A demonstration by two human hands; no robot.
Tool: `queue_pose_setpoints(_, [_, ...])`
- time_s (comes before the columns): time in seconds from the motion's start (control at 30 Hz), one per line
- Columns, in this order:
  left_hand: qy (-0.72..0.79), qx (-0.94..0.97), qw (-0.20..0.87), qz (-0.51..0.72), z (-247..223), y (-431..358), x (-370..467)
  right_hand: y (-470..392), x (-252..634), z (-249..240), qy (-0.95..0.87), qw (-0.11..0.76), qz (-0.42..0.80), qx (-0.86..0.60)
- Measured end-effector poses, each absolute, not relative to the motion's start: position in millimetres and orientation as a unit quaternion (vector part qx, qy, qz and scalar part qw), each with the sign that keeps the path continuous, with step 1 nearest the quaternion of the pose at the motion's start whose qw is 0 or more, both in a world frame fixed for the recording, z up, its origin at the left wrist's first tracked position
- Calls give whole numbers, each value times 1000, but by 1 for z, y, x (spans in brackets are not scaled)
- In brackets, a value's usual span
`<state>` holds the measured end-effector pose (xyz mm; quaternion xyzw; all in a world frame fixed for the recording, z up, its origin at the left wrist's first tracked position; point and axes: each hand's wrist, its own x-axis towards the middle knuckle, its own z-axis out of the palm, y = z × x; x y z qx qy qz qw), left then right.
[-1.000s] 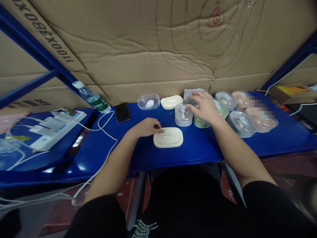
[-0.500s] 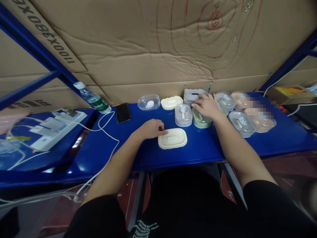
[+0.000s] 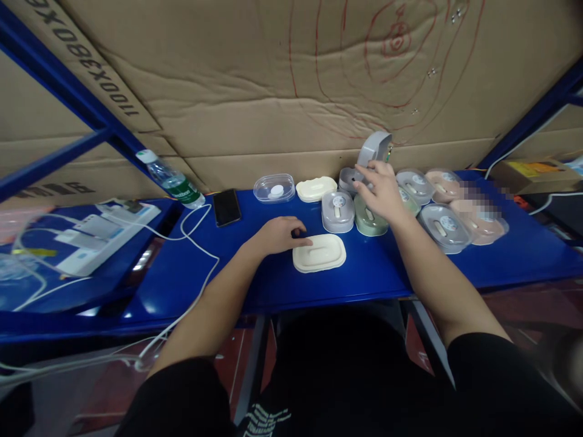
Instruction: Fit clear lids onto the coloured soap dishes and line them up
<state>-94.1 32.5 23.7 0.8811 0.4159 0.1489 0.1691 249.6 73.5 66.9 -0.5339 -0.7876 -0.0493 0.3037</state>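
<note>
Standing tilted behind the right hand [image 3: 380, 189], the grey cover [image 3: 376, 144] is now raised from the grey box [image 3: 347, 180]; access is judged gained. Whether it is grasped cannot be told. On the desk [image 3: 273, 285], the cream lid [image 3: 319, 254] is touched, ungripped, by the left hand [image 3: 281, 235].

head cam | 1st-pers POV | faces fwd+down | tbl [image 3: 368, 264] close, cardbd wall [image 3: 228, 73] just behind
</note>
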Motion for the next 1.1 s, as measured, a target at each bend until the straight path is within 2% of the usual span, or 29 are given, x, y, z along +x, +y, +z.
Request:
queue_pose_setpoints(0.2, [415, 850, 110, 306, 30, 28, -98, 25, 205, 78, -849, 323, -6, -419])
queue_pose_setpoints(0.4, [444, 832, 121, 311, 32, 20, -95, -14, 168, 71, -904, 313, 165, -242])
queue_pose_setpoints(0.53, [364, 844, 173, 354, 22, 26, -100, -15, 166, 67, -890, 348, 222, -195])
queue_pose_setpoints(0.7, [281, 866, 145, 387, 12, 45, -111, 1, 174, 61, -848, 469, 168, -180])
queue_pose_setpoints(0.8, [294, 879, 112, 358, 14, 46, -113, 13, 185, 62, -778, 564, 77, -264])
queue_pose_setpoints(0.87, [307, 888, 102, 327, 19, 41, -111, 22, 196, 65, -743, 590, 34, -315])
queue_pose_setpoints(0.97, [311, 903, 111, 274, 27, 30, -105, 35, 211, 70, -769, 544, 45, -333])
queue_pose_setpoints(1.1, [324, 918, 114, 199, 34, 17, -94, 35, 214, 73, -862, 386, 97, -313])
